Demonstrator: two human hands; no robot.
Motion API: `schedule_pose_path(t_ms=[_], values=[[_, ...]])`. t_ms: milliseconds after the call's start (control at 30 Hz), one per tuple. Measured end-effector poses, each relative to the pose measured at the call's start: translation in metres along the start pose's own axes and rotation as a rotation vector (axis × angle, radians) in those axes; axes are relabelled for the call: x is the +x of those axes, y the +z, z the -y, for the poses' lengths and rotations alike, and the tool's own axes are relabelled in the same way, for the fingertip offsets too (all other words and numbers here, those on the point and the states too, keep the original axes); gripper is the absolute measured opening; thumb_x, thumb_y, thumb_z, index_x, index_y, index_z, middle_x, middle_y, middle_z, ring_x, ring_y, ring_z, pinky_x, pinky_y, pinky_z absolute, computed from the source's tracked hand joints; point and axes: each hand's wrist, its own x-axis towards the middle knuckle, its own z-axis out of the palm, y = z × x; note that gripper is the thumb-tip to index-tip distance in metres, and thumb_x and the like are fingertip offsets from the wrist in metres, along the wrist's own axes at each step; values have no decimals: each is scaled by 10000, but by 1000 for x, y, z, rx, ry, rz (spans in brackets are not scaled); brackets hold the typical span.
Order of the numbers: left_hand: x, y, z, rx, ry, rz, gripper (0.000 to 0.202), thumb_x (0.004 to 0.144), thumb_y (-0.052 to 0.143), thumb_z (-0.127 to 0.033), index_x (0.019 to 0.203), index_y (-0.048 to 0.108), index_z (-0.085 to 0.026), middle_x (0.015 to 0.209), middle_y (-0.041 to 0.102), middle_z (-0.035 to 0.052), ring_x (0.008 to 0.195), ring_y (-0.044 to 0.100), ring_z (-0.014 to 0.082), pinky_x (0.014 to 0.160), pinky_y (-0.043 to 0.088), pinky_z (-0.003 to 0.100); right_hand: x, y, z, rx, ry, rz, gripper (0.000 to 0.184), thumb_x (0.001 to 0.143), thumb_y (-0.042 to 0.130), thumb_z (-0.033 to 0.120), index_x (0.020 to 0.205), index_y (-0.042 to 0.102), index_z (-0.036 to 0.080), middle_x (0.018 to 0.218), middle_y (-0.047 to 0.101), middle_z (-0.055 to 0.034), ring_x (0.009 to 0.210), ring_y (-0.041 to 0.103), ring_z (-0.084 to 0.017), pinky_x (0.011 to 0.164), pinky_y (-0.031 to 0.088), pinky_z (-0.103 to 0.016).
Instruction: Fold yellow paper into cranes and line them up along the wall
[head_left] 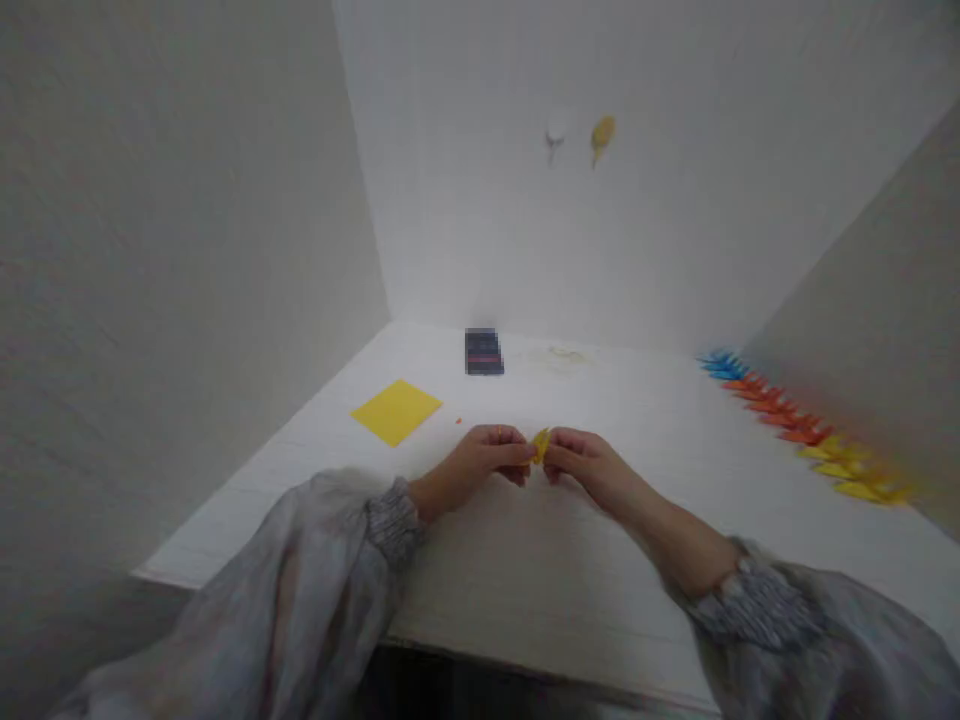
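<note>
A small folded piece of yellow paper (540,445) is pinched between my two hands above the white table. My left hand (501,452) grips its left side with thumb and fingers. From the right, my right hand (577,455) holds the other side between thumb and fingertips. Fingers cover part of the paper, so its full shape is hidden. Left of my hands, a flat yellow paper square (397,411) lies on the table, with a tiny orange scrap (458,421) near it.
Along the right wall runs a row of folded paper pieces: blue (724,364), orange-red (780,408) and yellow (855,470). A dark, blurred rectangular item (483,352) lies at the back. Two hooks, white (556,132) and yellow (602,135), are on the back wall.
</note>
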Motion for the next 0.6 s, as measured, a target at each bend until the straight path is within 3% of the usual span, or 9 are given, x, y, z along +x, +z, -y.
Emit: schedule_pose_path(t_ms=[267, 600], values=[[-4, 0, -3, 6, -32, 55, 232, 646, 642, -320, 648, 565, -101, 563, 556, -1, 501, 490, 77, 551, 395, 236, -4, 9, 9, 330, 186, 89, 157, 677, 633, 270, 668, 576, 125, 535, 558, -4, 468, 484, -83, 451, 335, -214], [-5, -2, -3, -130, -48, 86, 191, 656, 648, -267, 634, 556, -101, 553, 552, -2, 486, 486, 70, 502, 377, 208, -6, 11, 9, 516, 185, 98, 102, 670, 638, 199, 663, 590, 109, 541, 589, -18, 484, 535, -96, 459, 371, -204]])
